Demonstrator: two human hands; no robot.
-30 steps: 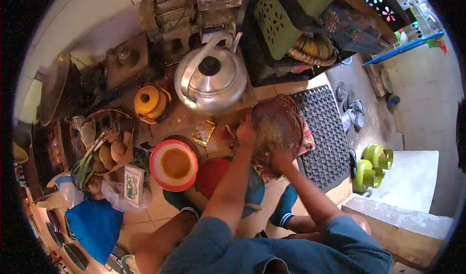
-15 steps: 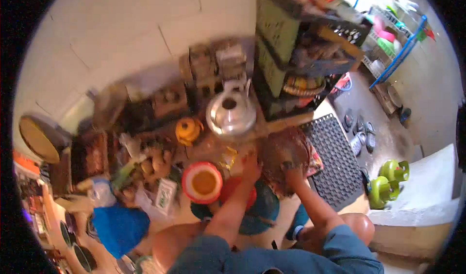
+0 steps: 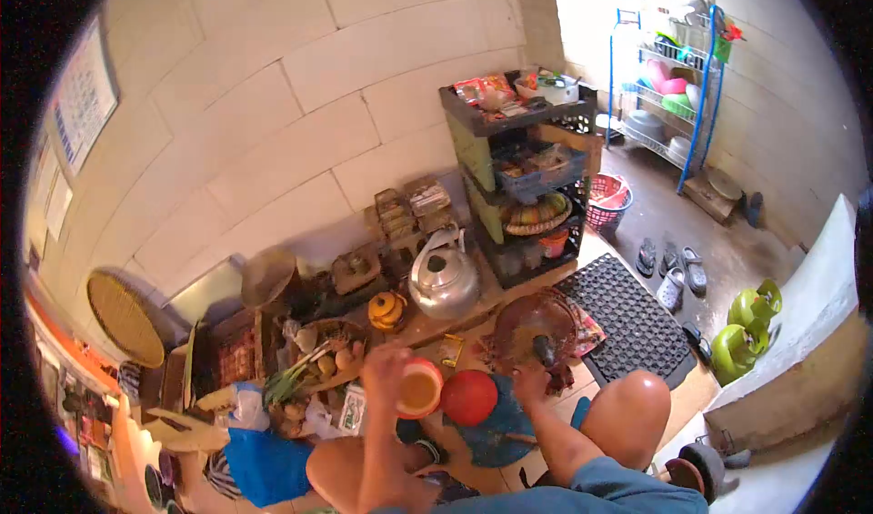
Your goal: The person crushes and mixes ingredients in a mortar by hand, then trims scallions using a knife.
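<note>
My left hand is raised beside the left rim of a red-rimmed bowl with yellowish-brown contents. Its fingers are smeared, so their grip is unclear. My right hand is closed on a dark pestle whose rounded end shows above the fingers. The pestle is at the near side of a wide brown mortar. A red round dish or lid lies between the bowl and my right forearm. Just beyond it is a small yellow packet.
A silver kettle and an orange lidded pot stand along the wall. Green-stalked vegetables lie at left. Right of the mortar are a black mat, a shelf and green gas cylinders.
My left hand has moved left from near the mortar to the bowl, uncovering the red dish. My right hand stays at the mortar. The head view has tilted upward.
</note>
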